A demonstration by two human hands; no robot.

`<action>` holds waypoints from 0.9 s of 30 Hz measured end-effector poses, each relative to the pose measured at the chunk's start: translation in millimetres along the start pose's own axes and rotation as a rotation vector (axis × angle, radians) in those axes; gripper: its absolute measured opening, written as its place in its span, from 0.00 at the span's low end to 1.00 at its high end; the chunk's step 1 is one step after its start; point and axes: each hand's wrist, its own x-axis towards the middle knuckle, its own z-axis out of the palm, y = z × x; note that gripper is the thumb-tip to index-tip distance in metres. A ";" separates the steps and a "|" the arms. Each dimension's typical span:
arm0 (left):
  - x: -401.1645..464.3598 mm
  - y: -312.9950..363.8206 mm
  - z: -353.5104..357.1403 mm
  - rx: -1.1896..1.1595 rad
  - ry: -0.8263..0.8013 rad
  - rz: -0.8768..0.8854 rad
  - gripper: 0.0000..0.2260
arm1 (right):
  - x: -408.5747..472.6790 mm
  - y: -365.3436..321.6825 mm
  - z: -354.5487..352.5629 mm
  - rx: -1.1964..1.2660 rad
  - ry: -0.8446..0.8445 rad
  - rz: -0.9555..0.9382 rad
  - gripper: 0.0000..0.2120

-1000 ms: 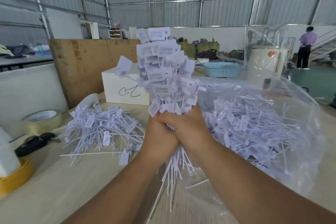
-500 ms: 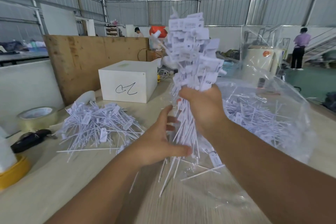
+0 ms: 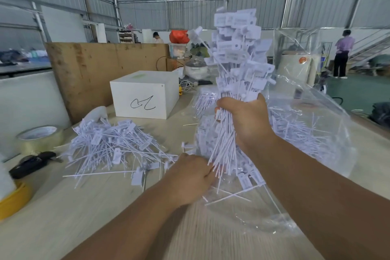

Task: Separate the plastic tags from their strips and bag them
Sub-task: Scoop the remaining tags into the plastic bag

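1. Change since half a second ago: I see the left hand point(image 3: 190, 179) has dropped from mid-air to the mouth of the clear plastic bag point(image 3: 329, 133) on the pale wooden tabletop point(image 3: 84, 217); before, its fingers were spread beside the bundle's stems.
2. Left hand now: back faces the camera, fingers curled down at the bag's near edge among loose stems. I cannot tell if it pinches the plastic.
3. Right hand point(image 3: 247, 120) stays raised and gripping; its fingers wrap tight around the thin stems of the bundle of white plastic tags point(image 3: 238, 53), forearm angled up from lower right.
4. The bundle stands nearly upright over the bag, flat tag heads fanned on top, stem tips hanging below the fist just above the left hand. Print on the tag heads is too small to read.
5. More white tags lie inside the bag behind and right of the right hand.
6. A loose heap of white plastic tags point(image 3: 114, 145) sits on the table left of the left hand, unchanged.
7. Far left: a yellow tape roll point(image 3: 12, 202), a black handheld object point(image 3: 31, 164), a clear packing tape roll point(image 3: 40, 137).
8. Behind the heap: a white box point(image 3: 145, 93) with a black handwritten scrawl on its front, not legible as a word.
9. Farther back: a brown board point(image 3: 101, 69).
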 end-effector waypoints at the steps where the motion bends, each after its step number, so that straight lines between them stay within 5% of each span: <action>1: -0.9 1.2 0.4 -0.045 0.028 -0.002 0.18 | 0.2 1.4 -0.9 0.006 -0.002 0.016 0.41; 8: -1.1 10.4 3.9 -0.276 0.176 -0.018 0.16 | 1.2 8.3 -9.1 -0.094 -0.082 0.026 0.35; 10: 0.0 10.4 4.0 -0.366 0.099 -0.060 0.12 | -1.2 5.9 -12.4 -0.184 -0.130 -0.005 0.33; 17: -6.9 -3.5 -0.7 -0.582 -0.351 -0.090 0.22 | -7.1 -6.7 -36.5 -0.380 -0.258 -0.143 0.23; 21: -1.2 -7.0 -3.7 -0.634 -0.276 -0.196 0.13 | -14.0 -16.9 -54.9 -0.443 -0.329 -0.201 0.25; 22: 0.8 -3.1 -3.0 -0.610 -0.204 -0.271 0.13 | -16.1 -18.5 -59.0 -0.454 -0.346 -0.215 0.25; 25: 10.0 17.2 3.9 -0.173 -0.126 -0.471 0.36 | -21.0 -19.9 -68.1 -0.504 -0.352 -0.269 0.24; 27: 17.6 27.1 13.0 0.101 -0.129 -0.501 0.37 | -23.1 -19.7 -72.6 -0.524 -0.365 -0.296 0.26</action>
